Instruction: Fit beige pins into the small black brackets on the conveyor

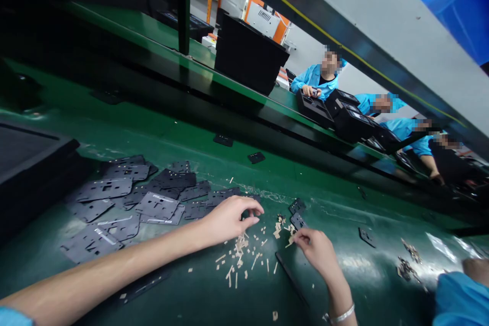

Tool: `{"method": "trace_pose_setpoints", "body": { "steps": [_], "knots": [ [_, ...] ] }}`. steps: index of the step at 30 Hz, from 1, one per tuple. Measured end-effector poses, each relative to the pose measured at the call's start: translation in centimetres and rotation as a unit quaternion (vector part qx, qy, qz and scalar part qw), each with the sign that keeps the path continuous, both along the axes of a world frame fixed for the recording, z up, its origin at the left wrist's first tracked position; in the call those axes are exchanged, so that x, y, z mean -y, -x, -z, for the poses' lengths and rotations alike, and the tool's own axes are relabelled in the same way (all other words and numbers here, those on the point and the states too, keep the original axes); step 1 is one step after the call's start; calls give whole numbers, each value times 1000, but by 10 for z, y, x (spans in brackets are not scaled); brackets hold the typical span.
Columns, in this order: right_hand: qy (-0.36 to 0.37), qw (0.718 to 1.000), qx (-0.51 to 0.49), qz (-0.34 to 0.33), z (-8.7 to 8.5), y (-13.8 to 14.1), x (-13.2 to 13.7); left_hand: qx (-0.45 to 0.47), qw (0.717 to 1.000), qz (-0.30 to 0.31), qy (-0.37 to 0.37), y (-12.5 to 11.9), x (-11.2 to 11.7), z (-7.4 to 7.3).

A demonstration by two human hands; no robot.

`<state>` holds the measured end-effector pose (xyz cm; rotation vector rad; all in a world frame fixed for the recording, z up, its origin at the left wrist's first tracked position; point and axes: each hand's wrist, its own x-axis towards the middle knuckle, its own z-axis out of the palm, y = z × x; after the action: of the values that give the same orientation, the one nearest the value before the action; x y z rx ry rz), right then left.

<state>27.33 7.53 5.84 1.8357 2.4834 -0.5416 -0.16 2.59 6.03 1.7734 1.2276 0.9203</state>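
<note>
My left hand (229,218) reaches over the green bench, thumb and index finger curved with a small gap and nothing visible between them. Beneath and in front of it lie many small tan pieces and strips (240,249). My right hand (315,248) has its fingertips pinched together beside a small heap of tan and dark bits (280,225); what they hold is too small to make out. Just beyond those fingertips are two small black plates (298,220). A thin black stick-like tool (289,276) lies between my hands.
Flat black plates with cut-outs (158,206) lie piled at the left, beside a large black box (34,158). Small parts (408,267) lie at the right, near another person's blue sleeve (460,298). Co-workers sit across, behind black trays (349,117). A metal beam (367,20) slants overhead.
</note>
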Motion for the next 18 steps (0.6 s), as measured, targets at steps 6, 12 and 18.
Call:
{"method": "trace_pose_setpoints", "body": {
  "steps": [6, 12, 18],
  "knots": [
    [-13, 996, -79, 25, -6, -5, -1, 44, 999, 10, 17, -17, 5, 9],
    [5, 980, -196, 27, 0, -3, 4, 97, 993, 35, 61, -83, -23, 38],
    [-7, 959, -278, 56, 11, -6, 9, 128, 986, 40, 99, -117, -43, 48]
  ]
}}
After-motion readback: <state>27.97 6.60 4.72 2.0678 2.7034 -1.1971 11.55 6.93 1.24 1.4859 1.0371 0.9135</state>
